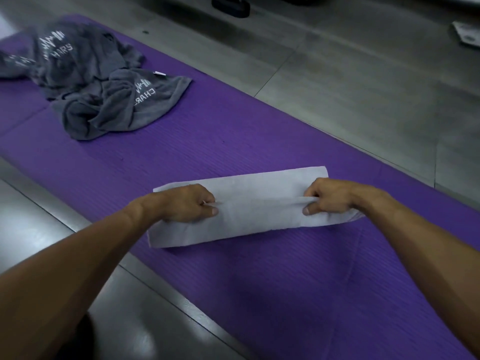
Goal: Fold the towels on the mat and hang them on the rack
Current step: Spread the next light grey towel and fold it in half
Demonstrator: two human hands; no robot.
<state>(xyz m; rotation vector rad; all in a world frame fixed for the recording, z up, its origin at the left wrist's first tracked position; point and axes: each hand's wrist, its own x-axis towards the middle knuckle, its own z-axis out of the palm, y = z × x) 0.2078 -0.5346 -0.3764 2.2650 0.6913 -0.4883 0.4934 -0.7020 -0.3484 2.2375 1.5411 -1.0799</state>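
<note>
While both hands pinch folded pale grey towel (249, 203) on purple ribbed mat (285, 294), left hand (185, 203) and right hand (328, 197) risk uneven pull: fold skews. Dark grey towel heap (98, 81) farther off; rack unseen.

Folded towel (244, 203) across mat (285, 294) middle, reaching near edge; crumpled towels (98, 81), perhaps two, at far-left end.

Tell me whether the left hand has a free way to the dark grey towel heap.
Probably yes, once it lets go: the left hand now pinches the light towel, and only bare purple mat lies between it and the dark grey towel heap.
</note>
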